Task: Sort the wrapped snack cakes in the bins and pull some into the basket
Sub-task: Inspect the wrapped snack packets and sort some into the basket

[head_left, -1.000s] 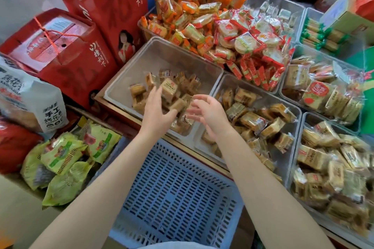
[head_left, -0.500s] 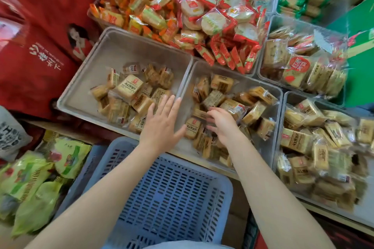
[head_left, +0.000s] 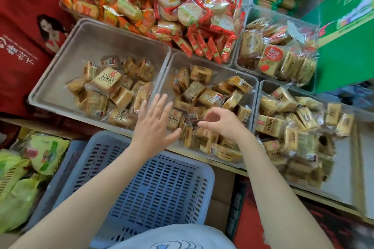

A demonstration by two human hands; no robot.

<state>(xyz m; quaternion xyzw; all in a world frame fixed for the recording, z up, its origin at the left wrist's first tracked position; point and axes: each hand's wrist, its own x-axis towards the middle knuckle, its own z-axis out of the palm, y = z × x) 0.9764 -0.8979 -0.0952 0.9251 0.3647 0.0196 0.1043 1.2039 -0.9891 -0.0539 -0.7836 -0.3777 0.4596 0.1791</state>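
1. Three clear plastic bins [head_left: 60,79] hold squarish golden cakes [head_left: 210,97] in glossy see-through wrappers, loosely heaped.
2. Left hand [head_left: 154,125] hovers flat with fingers spread over the wall between the left and middle bins.
3. Right hand [head_left: 221,122] curls over the middle bin, thumb and forefinger nearly meeting; whether it pinches a wrapper is unclear.
4. Blue slotted basket [head_left: 162,188] sits below, nearest the person.

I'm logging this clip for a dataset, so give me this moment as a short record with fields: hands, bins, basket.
left hand: left hand, fingers straight, over the wall between two bins
right hand: right hand, fingers curled over the cakes; whether it holds one is unclear
left bin: left bin, partly filled with snack cakes
middle bin: middle bin, more cakes
basket: blue basket, no cakes visible inside
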